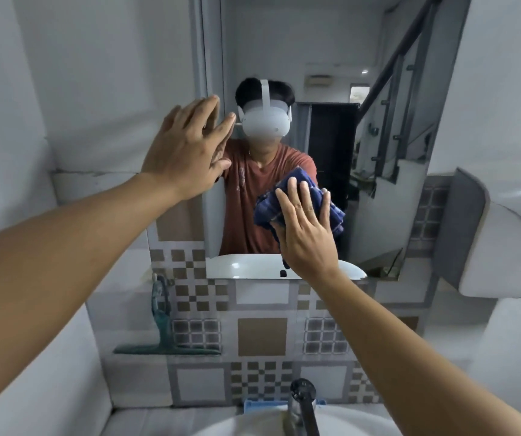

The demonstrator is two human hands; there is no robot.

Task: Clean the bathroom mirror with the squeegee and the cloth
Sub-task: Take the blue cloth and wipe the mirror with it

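Note:
The bathroom mirror [378, 190] hangs on the tiled wall ahead of me. My right hand [306, 234] lies flat over a dark blue checked cloth [265, 209] and presses it against the lower middle of the glass. My left hand [186, 152] is spread open, fingers apart, with its palm at the mirror's left edge and nothing in it. A green squeegee [164, 338] hangs on the tiled wall below the mirror's left corner, blade at the bottom, away from both hands.
A white washbasin [252, 423] with a chrome tap [303, 404] sits directly below me. A blue tray [252, 405] lies behind the tap. A white and grey wall unit [488, 231] juts out at the right. A person's reflection fills the mirror's middle.

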